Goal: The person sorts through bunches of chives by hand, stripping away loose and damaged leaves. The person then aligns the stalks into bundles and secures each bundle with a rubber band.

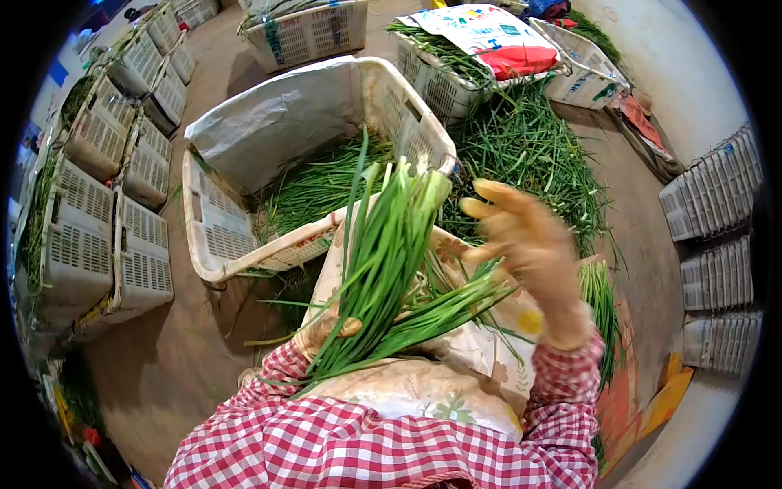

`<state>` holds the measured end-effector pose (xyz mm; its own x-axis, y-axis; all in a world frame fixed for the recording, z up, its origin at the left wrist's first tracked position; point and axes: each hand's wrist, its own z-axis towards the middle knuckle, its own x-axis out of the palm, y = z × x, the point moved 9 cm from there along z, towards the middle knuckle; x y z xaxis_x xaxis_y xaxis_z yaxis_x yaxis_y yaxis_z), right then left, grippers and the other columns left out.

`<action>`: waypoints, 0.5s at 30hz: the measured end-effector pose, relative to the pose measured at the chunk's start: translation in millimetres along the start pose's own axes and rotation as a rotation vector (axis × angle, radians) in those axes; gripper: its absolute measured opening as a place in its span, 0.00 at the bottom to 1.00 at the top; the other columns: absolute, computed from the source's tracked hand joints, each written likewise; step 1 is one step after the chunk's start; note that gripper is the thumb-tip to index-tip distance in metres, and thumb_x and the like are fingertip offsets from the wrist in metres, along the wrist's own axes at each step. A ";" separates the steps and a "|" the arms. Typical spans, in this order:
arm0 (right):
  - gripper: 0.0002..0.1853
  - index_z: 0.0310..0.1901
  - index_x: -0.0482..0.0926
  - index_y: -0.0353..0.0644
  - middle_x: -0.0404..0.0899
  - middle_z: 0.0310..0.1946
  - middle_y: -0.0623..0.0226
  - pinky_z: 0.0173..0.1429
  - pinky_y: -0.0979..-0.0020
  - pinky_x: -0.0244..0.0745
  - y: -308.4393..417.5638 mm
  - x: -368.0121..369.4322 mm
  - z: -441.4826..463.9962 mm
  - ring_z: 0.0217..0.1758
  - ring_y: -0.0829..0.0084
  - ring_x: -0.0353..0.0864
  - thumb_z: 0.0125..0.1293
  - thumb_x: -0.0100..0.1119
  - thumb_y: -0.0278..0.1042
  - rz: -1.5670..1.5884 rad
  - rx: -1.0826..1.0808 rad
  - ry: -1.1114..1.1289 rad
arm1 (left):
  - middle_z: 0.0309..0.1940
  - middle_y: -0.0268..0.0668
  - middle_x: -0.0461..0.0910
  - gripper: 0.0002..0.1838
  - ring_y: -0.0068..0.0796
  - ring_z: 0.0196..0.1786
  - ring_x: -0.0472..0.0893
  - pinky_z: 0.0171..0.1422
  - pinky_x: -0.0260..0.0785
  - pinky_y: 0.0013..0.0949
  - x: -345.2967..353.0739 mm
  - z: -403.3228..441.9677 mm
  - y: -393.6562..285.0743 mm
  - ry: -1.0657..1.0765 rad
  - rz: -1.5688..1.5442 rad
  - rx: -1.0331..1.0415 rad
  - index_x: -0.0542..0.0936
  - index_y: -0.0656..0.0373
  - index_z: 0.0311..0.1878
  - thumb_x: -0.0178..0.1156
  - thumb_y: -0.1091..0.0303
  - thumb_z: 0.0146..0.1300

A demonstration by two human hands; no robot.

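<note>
My left hand (323,332), in a tan glove, is wrapped round a bunch of garlic chives (389,253) above my lap. Their pale cut ends point up and away from me. A second, smaller bundle of chives (456,308) slants to the right across the patterned apron (391,387). My right hand (529,248), gloved too and smeared by motion, is raised to the right of the bunch. Its fingers are spread, with nothing seen between them. Just beyond the bunch stands a white plastic crate (224,265), lined with a white sheet, with chives (322,196) on its bottom.
Loose chives (525,147) lie heaped on the floor ahead to the right. A bundle of chives (599,301) is by my right arm. Behind the heap, a printed sack (481,33) covers a crate. Stacked crates (81,220) line the left; more crates (717,273) stand far right.
</note>
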<state>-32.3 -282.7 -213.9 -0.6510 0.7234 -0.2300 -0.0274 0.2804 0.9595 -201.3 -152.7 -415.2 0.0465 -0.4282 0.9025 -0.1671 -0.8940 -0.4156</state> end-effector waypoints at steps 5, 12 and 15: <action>0.51 0.73 0.41 0.38 0.83 0.44 0.53 0.40 0.72 0.79 -51.5 52.7 29.0 0.37 0.72 0.82 0.59 0.68 0.40 -0.322 -0.148 0.071 | 0.51 0.44 0.63 0.38 0.35 0.48 0.67 0.55 0.59 0.39 6.8 0.5 -3.1 0.014 0.051 -0.023 0.55 0.62 0.68 0.61 0.56 0.62; 0.48 0.75 0.34 0.45 0.81 0.31 0.61 0.36 0.74 0.77 -66.5 72.9 27.6 0.29 0.78 0.79 0.63 0.59 0.24 -0.132 0.055 0.183 | 0.43 0.39 0.63 0.33 0.31 0.41 0.65 0.47 0.58 0.35 7.9 9.6 -0.7 0.038 0.122 -0.045 0.58 0.62 0.65 0.59 0.57 0.65; 0.47 0.75 0.33 0.45 0.80 0.29 0.65 0.36 0.77 0.76 -62.0 58.9 20.6 0.27 0.81 0.77 0.63 0.56 0.22 -0.146 0.194 0.253 | 0.39 0.36 0.64 0.31 0.29 0.37 0.64 0.43 0.58 0.33 2.6 -2.6 1.9 0.027 0.245 -0.068 0.59 0.62 0.64 0.58 0.57 0.66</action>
<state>-53.3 -244.4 -290.3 -0.8186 0.4944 -0.2923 -0.0059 0.5016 0.8651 -204.0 -155.1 -413.3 -0.0293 -0.6268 0.7787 -0.2358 -0.7527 -0.6147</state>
